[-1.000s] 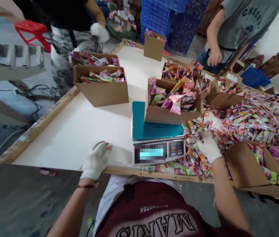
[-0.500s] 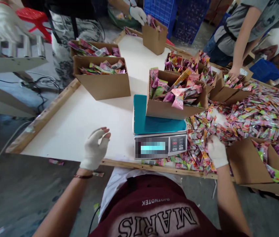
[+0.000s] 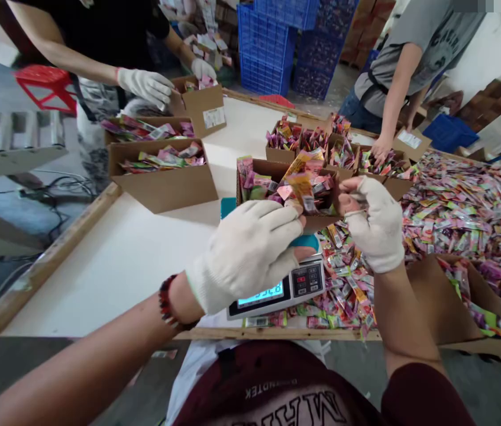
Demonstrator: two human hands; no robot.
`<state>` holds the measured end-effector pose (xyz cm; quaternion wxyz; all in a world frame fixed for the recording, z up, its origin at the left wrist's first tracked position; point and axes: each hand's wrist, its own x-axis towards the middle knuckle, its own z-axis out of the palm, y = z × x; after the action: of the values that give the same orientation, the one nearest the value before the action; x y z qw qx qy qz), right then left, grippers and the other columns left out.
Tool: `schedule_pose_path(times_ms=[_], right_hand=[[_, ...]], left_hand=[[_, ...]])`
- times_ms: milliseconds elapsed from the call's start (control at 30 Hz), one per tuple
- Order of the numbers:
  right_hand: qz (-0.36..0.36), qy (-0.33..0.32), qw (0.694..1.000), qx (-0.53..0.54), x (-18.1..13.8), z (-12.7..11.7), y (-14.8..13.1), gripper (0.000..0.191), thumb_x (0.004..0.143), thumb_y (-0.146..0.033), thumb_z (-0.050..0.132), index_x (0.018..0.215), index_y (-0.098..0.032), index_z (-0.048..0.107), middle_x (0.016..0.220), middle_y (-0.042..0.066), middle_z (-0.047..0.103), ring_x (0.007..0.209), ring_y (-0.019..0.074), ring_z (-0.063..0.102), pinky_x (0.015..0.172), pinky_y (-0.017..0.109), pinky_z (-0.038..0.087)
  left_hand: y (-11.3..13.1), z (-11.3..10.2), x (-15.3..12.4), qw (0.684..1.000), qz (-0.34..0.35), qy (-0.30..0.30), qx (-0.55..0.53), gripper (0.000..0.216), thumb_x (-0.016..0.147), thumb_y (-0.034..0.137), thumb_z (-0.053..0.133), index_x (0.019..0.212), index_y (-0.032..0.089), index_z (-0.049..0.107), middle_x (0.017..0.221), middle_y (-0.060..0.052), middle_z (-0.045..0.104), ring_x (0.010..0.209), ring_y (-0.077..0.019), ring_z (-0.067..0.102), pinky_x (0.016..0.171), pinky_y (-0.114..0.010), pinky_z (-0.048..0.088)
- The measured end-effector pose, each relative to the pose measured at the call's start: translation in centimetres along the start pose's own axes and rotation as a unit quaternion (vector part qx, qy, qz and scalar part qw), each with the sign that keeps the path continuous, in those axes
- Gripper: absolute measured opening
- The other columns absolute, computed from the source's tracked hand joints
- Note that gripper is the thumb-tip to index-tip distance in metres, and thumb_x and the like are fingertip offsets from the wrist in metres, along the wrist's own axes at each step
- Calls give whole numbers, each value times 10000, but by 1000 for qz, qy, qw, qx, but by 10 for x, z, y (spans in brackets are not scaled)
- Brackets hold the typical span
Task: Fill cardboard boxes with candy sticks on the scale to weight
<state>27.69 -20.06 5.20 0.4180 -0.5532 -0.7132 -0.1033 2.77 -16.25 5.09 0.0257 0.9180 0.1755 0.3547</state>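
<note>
A: Head view: topping up the carton [image 3: 277,195] on the scale [image 3: 277,290]. Left hand [image 3: 250,251] half-curled, empty, hovering at the carton's near rim. Right hand [image 3: 377,222] pinching sachets [image 3: 359,204] beside it.

B: Next, presumably: dropping them in, checking weight. Display partly hidden; sachet count unreadable.

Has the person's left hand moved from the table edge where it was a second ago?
Yes. The left hand has risen from the table's near edge toward the box on the scale.

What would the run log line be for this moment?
left hand: raised, gloved, by box on scale | right hand: pinching a packet over the box | scale: display lit | loose packets: heaped right
</note>
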Motion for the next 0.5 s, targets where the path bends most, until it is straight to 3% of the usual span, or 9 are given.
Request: schedule_pose_path(times_ms=[67, 167, 267, 367, 500], right_hand=[[58, -16, 998, 6, -26, 0, 29, 243, 988, -392, 562, 1114, -213, 666, 1063, 73, 723, 936, 195, 686, 868, 345, 562], [174, -88, 981, -5, -73, 3, 78, 278, 968, -417, 544, 1062, -190, 673, 1018, 81, 728, 931, 210, 669, 872, 352, 533], [302, -238, 921, -66, -119, 13, 112, 306, 978, -390, 464, 1059, -173, 665, 981, 79, 724, 910, 202, 656, 833, 310, 492], [364, -351, 855, -116, -160, 31, 125, 297, 934, -393, 532, 1049, -167, 686, 990, 97, 725, 915, 214, 657, 800, 291, 462], [380, -366, 837, -149, -200, 62, 126, 410, 844, -362, 658, 1181, -130, 680, 1237, 198, 663, 1033, 273, 643, 838, 323, 457]], left_hand=[[-18, 18, 15, 996, -59, -62, 14, 269, 905, 493, 651, 927, 236, 730, 900, -65, 725, 930, -220, 708, 853, -384, 573], [-57, 45, 34, 985, -110, -133, 8, 401, 878, 602, 641, 805, 217, 725, 752, -41, 671, 849, -199, 701, 834, -351, 553], [-85, 59, 46, 975, -118, -187, 0, 485, 880, 654, 597, 760, 199, 713, 678, -20, 624, 802, -177, 685, 822, -318, 537], [-87, 54, 44, 977, -109, -185, 18, 508, 902, 662, 554, 775, 197, 713, 686, -15, 629, 806, -163, 680, 824, -292, 520], [-65, 26, 25, 994, -68, -80, 25, 396, 935, 565, 577, 855, 208, 730, 763, -9, 693, 754, -146, 677, 740, -273, 503]])
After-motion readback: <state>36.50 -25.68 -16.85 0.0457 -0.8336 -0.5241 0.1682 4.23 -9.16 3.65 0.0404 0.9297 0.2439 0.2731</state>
